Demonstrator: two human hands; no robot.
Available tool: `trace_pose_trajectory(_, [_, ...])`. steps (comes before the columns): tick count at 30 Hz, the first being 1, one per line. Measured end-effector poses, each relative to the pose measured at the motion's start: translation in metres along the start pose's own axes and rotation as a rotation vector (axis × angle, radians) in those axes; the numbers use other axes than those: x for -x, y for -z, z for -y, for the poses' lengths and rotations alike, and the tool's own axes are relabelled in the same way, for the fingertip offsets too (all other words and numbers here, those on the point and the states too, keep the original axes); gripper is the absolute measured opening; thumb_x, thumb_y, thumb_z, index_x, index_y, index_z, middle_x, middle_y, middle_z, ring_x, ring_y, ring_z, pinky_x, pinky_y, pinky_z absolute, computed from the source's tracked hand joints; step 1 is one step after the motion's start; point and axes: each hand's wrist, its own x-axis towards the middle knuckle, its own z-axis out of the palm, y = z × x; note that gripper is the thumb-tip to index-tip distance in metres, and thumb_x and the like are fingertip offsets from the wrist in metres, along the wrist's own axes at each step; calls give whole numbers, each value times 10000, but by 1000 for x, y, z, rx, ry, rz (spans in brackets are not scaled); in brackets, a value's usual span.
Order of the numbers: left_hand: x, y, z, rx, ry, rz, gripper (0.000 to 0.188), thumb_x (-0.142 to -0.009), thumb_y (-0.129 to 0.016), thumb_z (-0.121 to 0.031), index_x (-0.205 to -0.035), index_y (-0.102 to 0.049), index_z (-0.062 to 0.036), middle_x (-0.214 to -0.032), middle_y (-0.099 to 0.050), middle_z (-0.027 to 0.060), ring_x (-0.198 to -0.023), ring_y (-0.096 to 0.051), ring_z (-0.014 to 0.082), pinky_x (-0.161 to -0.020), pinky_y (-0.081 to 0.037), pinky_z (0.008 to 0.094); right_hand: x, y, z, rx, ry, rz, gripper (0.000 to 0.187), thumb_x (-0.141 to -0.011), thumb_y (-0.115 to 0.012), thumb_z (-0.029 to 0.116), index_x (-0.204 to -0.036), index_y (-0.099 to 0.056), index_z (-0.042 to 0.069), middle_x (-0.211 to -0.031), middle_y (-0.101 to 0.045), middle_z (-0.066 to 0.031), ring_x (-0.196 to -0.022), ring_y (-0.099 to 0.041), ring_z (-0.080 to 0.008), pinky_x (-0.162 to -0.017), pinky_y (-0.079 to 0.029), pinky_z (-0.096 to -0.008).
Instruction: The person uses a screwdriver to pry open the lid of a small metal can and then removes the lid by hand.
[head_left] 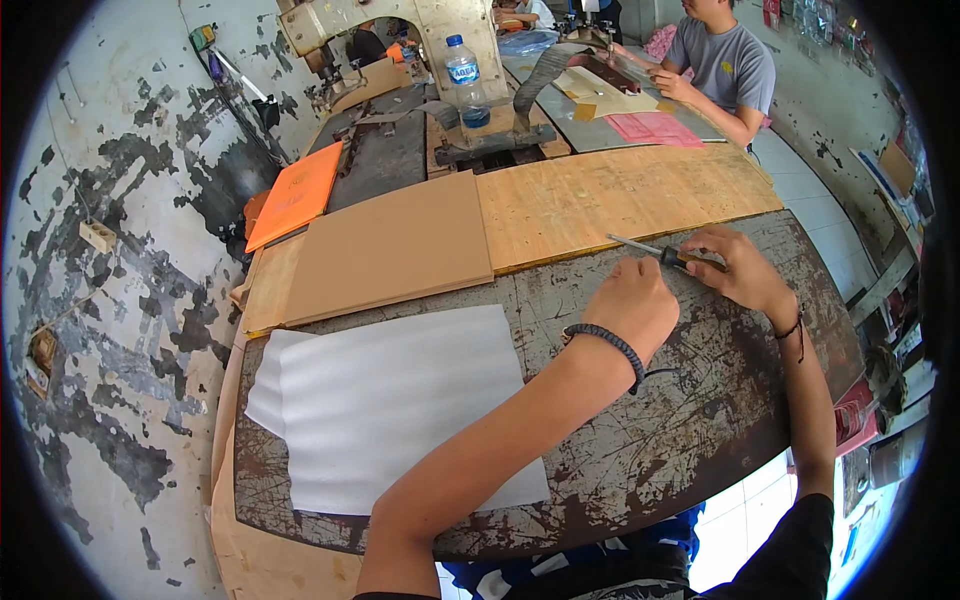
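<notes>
A screwdriver (672, 257) with a dark and amber handle and a thin metal shaft points left, near the edge of the wooden board. My right hand (738, 268) grips its handle. Beside the shaft, my left hand (636, 300) is closed with its back to me, so whatever its fingers hold is hidden. Both hands are over the scratched dark tabletop (690, 410). A white foam sheet (400, 400) lies to the left, partly under my left forearm.
Brown cardboard sheets (395, 245) rest on the wooden board (620, 195). An orange sheet (295, 195) is at the far left. Behind the board stand a water bottle (466, 85) and a beige sewing machine (440, 30). Another person (725, 60) works at the far right.
</notes>
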Motion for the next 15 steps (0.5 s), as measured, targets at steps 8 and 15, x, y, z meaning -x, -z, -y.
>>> trace_pose_trajectory(8, [2,3,4,90,-6,14,221,-769,-739,-51,-962,-738,56,-1134,-607,216,-1072,-598,340,-897,-573,372,-1,-2,3,-29,123,-43,154,-829,-754,36,-979,-724,13,-885,-725,-115,-835,-676,-308,-757,-524,-394])
trace_pose_trajectory(15, [1,4,5,86,-15,9,259,-763,-754,-70,-970,-704,77,-1101,-591,211,-1043,-616,342,-852,-589,374,0,-2,20,-184,39,62,134,-855,-749,37,-981,-719,2,-837,-718,-110,-767,-688,-264,-669,-522,-360])
